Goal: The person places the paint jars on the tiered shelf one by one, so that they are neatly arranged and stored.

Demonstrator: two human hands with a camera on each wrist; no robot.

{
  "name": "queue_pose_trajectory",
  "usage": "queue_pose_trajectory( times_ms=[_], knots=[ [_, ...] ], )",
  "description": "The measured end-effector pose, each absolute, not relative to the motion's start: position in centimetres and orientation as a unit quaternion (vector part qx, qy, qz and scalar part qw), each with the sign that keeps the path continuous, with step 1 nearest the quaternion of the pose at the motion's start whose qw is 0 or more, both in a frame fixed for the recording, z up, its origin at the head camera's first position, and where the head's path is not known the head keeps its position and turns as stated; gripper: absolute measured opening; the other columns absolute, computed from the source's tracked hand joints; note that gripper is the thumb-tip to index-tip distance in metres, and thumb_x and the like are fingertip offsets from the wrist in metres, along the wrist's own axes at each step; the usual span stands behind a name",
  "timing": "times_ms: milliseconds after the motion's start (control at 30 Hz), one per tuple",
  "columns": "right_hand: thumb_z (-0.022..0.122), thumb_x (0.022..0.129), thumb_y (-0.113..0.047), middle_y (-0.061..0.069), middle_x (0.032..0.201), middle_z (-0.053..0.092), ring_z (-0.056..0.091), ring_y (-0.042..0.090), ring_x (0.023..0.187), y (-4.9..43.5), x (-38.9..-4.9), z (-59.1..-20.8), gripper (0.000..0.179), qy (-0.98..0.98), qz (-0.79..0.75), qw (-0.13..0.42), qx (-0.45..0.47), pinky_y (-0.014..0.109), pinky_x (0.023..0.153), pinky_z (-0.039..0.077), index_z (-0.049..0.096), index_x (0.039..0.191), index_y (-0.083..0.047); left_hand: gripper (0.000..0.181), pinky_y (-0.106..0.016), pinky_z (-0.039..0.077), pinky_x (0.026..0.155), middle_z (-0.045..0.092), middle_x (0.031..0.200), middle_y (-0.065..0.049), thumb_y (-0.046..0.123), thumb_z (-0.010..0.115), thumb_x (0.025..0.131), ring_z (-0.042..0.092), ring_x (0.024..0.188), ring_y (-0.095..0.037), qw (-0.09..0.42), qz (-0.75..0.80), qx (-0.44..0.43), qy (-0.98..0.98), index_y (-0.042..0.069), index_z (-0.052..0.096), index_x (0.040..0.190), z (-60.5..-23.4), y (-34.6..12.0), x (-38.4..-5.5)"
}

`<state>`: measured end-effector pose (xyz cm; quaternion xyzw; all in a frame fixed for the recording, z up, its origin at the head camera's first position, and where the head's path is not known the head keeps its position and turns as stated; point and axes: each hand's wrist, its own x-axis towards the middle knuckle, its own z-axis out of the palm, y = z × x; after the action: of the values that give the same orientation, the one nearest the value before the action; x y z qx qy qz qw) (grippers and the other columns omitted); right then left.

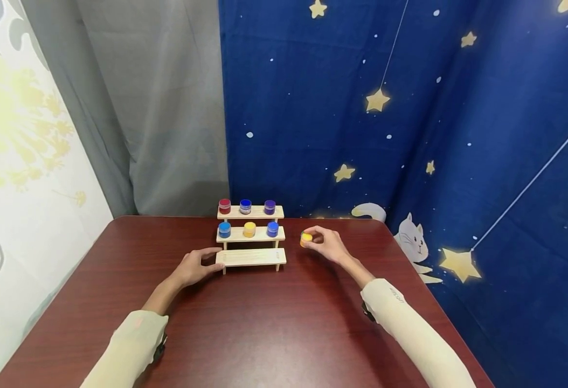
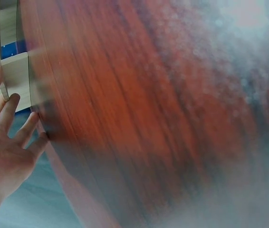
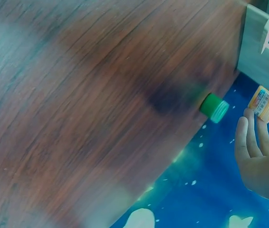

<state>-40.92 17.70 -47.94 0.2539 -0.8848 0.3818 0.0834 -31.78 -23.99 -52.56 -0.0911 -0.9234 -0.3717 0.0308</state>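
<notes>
A three-step wooden display stand (image 1: 251, 258) stands near the table's back edge. My left hand (image 1: 194, 268) holds the left end of its lowest step between thumb and fingers; the left wrist view shows the fingertips at the board's end (image 2: 18, 80). To the right of the stand, my right hand (image 1: 331, 247) pinches a small yellow paint jar (image 1: 305, 239) by its sides, raised off the table in the right wrist view. A green-capped jar (image 3: 214, 108) stands on the table close to that hand, mostly hidden in the head view.
On the top step sit a red jar (image 1: 224, 206), a dark blue jar (image 1: 245, 206) and a purple jar (image 1: 270, 207). The middle step bears a light blue jar (image 1: 224, 230), a yellow jar (image 1: 249, 230) and a blue jar (image 1: 272, 229). Curtains hang behind the brown table (image 1: 264, 328).
</notes>
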Motion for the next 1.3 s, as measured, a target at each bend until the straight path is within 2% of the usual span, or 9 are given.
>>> queue_pose_trajectory(
  times_ms=[133, 367, 567, 700, 833, 967, 1100, 1300],
  knots=[
    [0.085, 0.088, -0.013, 0.011, 0.108, 0.076, 0.075, 0.026, 0.091, 16.7, -40.3, -47.5, 0.035, -0.882, 0.382, 0.077, 0.266, 0.038, 0.083, 0.061, 0.074, 0.121, -0.006, 0.058, -0.062, 0.045, 0.107, 0.061, 0.141, -0.027, 0.034, 0.078, 0.095, 0.055, 0.134, -0.044, 0.032, -0.371, -0.094, -0.923, 0.008, 0.062, 0.144, -52.5, -24.1, -31.8],
    [0.085, 0.088, -0.014, 0.007, 0.108, 0.076, 0.075, 0.024, 0.091, 15.0, -39.5, -47.4, 0.035, -0.874, 0.383, 0.061, 0.292, 0.039, 0.085, 0.061, 0.075, 0.121, -0.008, 0.058, -0.062, 0.045, 0.106, 0.060, 0.142, -0.027, 0.036, 0.077, 0.095, 0.056, 0.133, -0.044, 0.025, -0.370, -0.091, -0.924, 0.008, 0.062, 0.144, -52.4, -23.9, -31.6],
    [0.085, 0.089, -0.013, 0.006, 0.105, 0.076, 0.074, 0.023, 0.090, 13.2, -38.9, -47.5, 0.032, -0.857, 0.391, 0.050, 0.332, 0.049, 0.087, 0.059, 0.075, 0.118, -0.005, 0.058, -0.061, 0.045, 0.106, 0.060, 0.142, -0.026, 0.036, 0.077, 0.095, 0.056, 0.132, -0.044, 0.026, -0.374, -0.088, -0.923, 0.008, 0.062, 0.143, -52.4, -23.8, -31.5],
    [0.084, 0.089, -0.013, 0.005, 0.104, 0.078, 0.074, 0.017, 0.088, 11.9, -38.7, -47.7, 0.031, -0.854, 0.378, 0.056, 0.353, 0.038, 0.083, 0.061, 0.075, 0.118, -0.005, 0.057, -0.061, 0.045, 0.107, 0.060, 0.142, -0.025, 0.035, 0.078, 0.095, 0.056, 0.133, -0.043, 0.027, -0.377, -0.089, -0.922, 0.008, 0.062, 0.143, -52.4, -23.9, -31.5],
    [0.082, 0.091, -0.013, 0.005, 0.107, 0.077, 0.074, 0.015, 0.088, 10.9, -38.4, -48.0, 0.034, -0.851, 0.382, 0.041, 0.359, 0.027, 0.079, 0.060, 0.074, 0.122, -0.003, 0.058, -0.062, 0.045, 0.107, 0.060, 0.142, -0.025, 0.036, 0.078, 0.095, 0.056, 0.133, -0.044, 0.024, -0.379, -0.095, -0.920, 0.008, 0.063, 0.143, -52.5, -24.1, -31.7],
    [0.082, 0.092, -0.015, 0.004, 0.111, 0.076, 0.074, 0.015, 0.090, 9.9, -37.9, -47.9, 0.035, -0.850, 0.390, 0.020, 0.353, 0.027, 0.079, 0.060, 0.073, 0.124, -0.005, 0.059, -0.061, 0.045, 0.107, 0.060, 0.143, -0.025, 0.036, 0.080, 0.093, 0.056, 0.133, -0.043, 0.021, -0.377, -0.098, -0.921, 0.008, 0.063, 0.143, -52.4, -24.2, -31.8],
    [0.083, 0.091, -0.016, 0.004, 0.111, 0.076, 0.074, 0.016, 0.090, 8.8, -37.6, -47.8, 0.032, -0.852, 0.381, 0.022, 0.357, 0.029, 0.080, 0.060, 0.075, 0.122, -0.009, 0.062, -0.061, 0.045, 0.107, 0.060, 0.143, -0.025, 0.038, 0.081, 0.092, 0.056, 0.133, -0.043, 0.021, -0.372, -0.104, -0.922, 0.008, 0.063, 0.143, -52.3, -24.3, -31.9],
    [0.082, 0.092, -0.016, 0.004, 0.112, 0.076, 0.076, 0.015, 0.091, 6.9, -37.2, -47.8, 0.031, -0.850, 0.380, 0.011, 0.365, 0.024, 0.082, 0.059, 0.075, 0.121, -0.010, 0.063, -0.062, 0.044, 0.107, 0.060, 0.142, -0.025, 0.038, 0.081, 0.092, 0.055, 0.133, -0.043, 0.024, -0.368, -0.105, -0.924, 0.007, 0.062, 0.143, -52.4, -24.3, -31.8]
  ],
)
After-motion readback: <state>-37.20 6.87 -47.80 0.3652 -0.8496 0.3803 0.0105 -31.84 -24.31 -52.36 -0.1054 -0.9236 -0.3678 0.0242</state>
